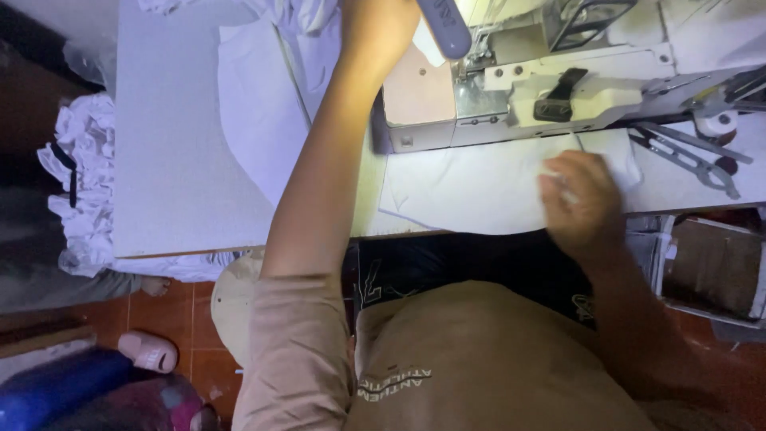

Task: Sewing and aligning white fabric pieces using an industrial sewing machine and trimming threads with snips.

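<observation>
My left hand [375,28] reaches far across the white table [167,160], resting on white fabric [263,104] just left of the sewing machine [519,88]; its fingers run out of frame at the top. My right hand [578,199] is closed on the edge of a white fabric piece [479,187] that lies flat in front of the machine. The machine is pale grey with a black lever on its front.
Metal scissors [690,160] lie on the table at the right. A heap of white cloth [80,175] hangs off the table's left side. Below are a red tiled floor [175,311], a pink slipper [148,351] and someone's bare foot [155,283].
</observation>
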